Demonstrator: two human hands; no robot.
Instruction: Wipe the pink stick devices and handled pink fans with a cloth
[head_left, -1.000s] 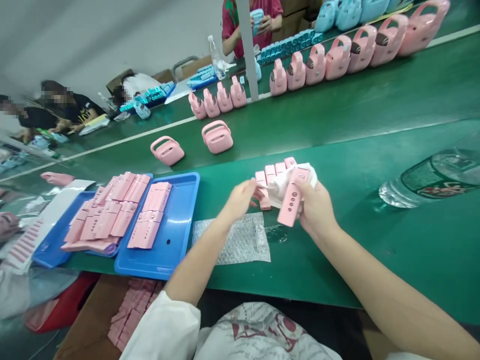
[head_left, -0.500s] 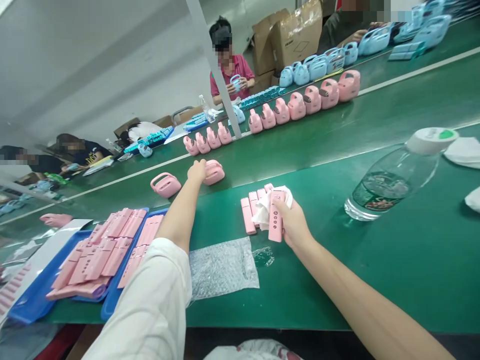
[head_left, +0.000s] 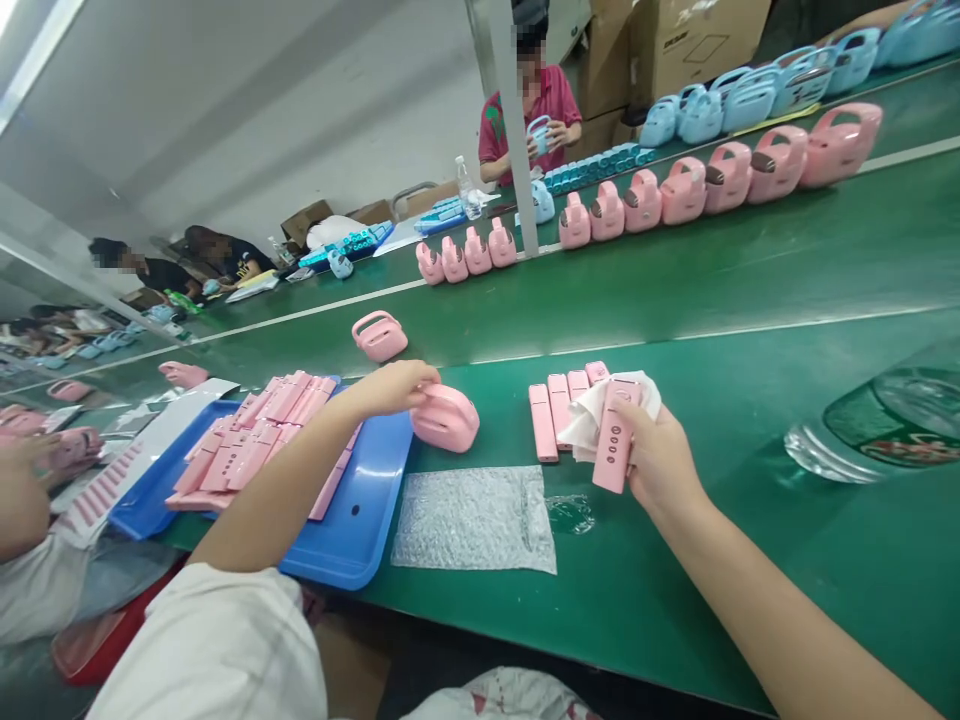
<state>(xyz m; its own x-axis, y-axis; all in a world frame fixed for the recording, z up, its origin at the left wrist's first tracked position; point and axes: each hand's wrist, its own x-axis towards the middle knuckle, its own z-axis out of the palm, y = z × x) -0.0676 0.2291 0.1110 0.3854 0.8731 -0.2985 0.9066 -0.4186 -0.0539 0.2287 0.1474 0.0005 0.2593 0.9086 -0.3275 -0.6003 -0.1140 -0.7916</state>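
My left hand [head_left: 401, 388] is closed on a pink plastic case with a carry handle [head_left: 445, 418], just above the green table beside a blue tray [head_left: 360, 520]. Between the fingers of my right hand [head_left: 660, 440] is a flat pink panel [head_left: 616, 440] with a column of round dark marks, along with a crumpled white cloth [head_left: 585, 420]. Several similar pink panels [head_left: 543, 422] lie side by side left of that hand. A bubble-wrap bag [head_left: 476, 520] rests flat on the table between my forearms.
A water bottle [head_left: 885, 420] lies tilted in view at the right. Pink panels [head_left: 255, 440] are heaped in trays at the left. Another pink case [head_left: 380, 336] sits beyond my left hand. Pink cases [head_left: 682, 190] line the far strip, and people work across the table.
My left hand has drawn the pink case from the far strip toward me, near the bubble-wrap bag. My right hand still holds the panel and cloth. The view has shifted left.
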